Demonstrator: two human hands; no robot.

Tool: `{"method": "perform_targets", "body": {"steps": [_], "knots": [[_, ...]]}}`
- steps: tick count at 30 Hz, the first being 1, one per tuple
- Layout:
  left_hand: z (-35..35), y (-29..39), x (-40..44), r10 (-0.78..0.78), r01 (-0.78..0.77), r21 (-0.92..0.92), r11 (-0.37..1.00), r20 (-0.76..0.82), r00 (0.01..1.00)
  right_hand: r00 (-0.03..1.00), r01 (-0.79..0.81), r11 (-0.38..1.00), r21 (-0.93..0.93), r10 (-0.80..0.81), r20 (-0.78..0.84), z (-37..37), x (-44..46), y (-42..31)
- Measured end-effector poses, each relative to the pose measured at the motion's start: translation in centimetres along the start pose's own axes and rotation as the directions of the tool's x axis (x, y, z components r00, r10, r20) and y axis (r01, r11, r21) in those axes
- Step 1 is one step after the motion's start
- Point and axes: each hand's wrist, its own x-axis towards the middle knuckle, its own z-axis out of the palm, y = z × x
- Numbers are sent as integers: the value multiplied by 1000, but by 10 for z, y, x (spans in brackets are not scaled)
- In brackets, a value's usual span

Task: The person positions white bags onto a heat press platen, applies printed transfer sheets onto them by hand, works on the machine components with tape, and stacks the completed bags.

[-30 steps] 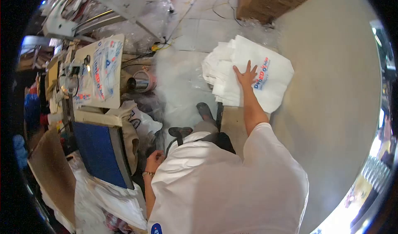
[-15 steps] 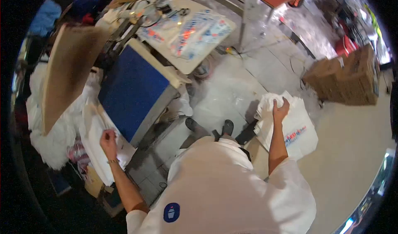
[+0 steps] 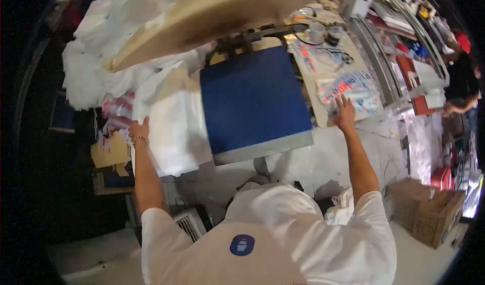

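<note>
My left hand (image 3: 139, 129) is at the left edge of a stack of white bags (image 3: 174, 126), its fingers apart and nothing held. To the right, my right hand (image 3: 344, 112) reaches over a pale board (image 3: 319, 95) that carries printed sheets with red and blue lettering (image 3: 356, 90). Its fingers are apart, at the lower edge of the sheets; whether they touch is unclear. Between my hands lies a flat blue pad (image 3: 255, 100).
A large tan panel (image 3: 202, 20) slants above the bags, with white material (image 3: 86, 75) behind. Cups and scissors lie on the pale board. A metal frame (image 3: 376, 37) and another person (image 3: 462, 83) are at right; a cardboard box (image 3: 437, 217) is lower right.
The view has turned left. My right hand has left the printed white bags and come over to the pale board. My left hand has moved from beside my body to the white stack.
</note>
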Motion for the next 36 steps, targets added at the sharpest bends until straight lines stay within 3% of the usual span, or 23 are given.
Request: {"method": "perform_targets", "body": {"steps": [2, 3, 5, 9, 10, 11, 12, 15, 16, 17, 19, 21, 23, 25, 29, 31, 33, 35, 36], "knots": [[20, -22, 29, -65, 64, 75, 995, 13, 998, 985, -23, 997, -71, 35, 167, -6, 10, 1], [26, -35, 39, -106, 100, 151, 983, 34, 994, 990, -7, 999, -37, 12, 144, -4, 9, 3], [19, -44, 35, -95, 104, 142, 984, -68, 993, 981, -5, 1000, -14, 8, 195, 5, 14, 12], [0, -65, 61, -126, 125, 84, 989, 14, 992, 991, 114, 993, -44, -111, 70, 25, 19, 30], [8, -78, 92, -256, 247, 106, 963, 87, 963, 988, 104, 994, -37, -98, 123, 12, 23, 25], [3, -78, 77, -180, 181, 16, 983, -48, 982, 981, 90, 995, -32, -83, 175, 3, 25, 21], [0, -80, 65, -100, 92, -52, 994, -182, 978, 986, 155, 988, -16, -153, 71, 3, 25, 20], [-26, -75, 59, -111, 108, -28, 994, -163, 980, 981, 194, 981, 0, -194, 30, 10, 34, 26], [-39, -71, 50, -20, 25, 20, 999, -228, 973, 979, 199, 980, 1, -199, 35, 11, 34, 28], [-56, -64, 40, -25, 31, 22, 999, -225, 974, 985, 173, 983, 59, -172, -13, 6, 36, 24], [-87, -48, 24, 327, -320, 71, 945, -120, 938, 988, 148, 982, 117, -142, -57, 5, 40, 24], [-126, -10, -32, 477, -486, -48, 873, -126, 870, 987, 52, 981, 184, -23, -161, 10, 41, 35], [-150, 16, -96, 643, -733, -210, 647, -365, 673, 975, 42, 990, 138, -10, -221, 8, 42, 41], [-182, 39, -160, 673, -741, -404, 537, -324, 665, 956, -105, 912, 396, 202, -213, -12, 48, 34], [-209, 39, -240, 724, -764, -390, 514, -280, 630, 906, -152, 842, 518, 328, -269, -56, 47, 22], [-214, 41, -272, 632, -527, -647, 551, -88, 770, 844, -72, 777, 626, 381, -376, -72, 40, 19], [-203, 36, -278, 638, -496, -689, 528, -63, 767, 832, -127, 764, 633, 429, -351, -94, 27, 10], [-189, 40, -284, 608, -384, -844, 375, -89, 789, 810, -4, 654, 757, 446, -381, -102, 13, 16], [-181, 46, -285, 619, -382, -846, 371, -81, 781, 812, 14, 646, 764, 438, -385, -102, 9, 22]]}}
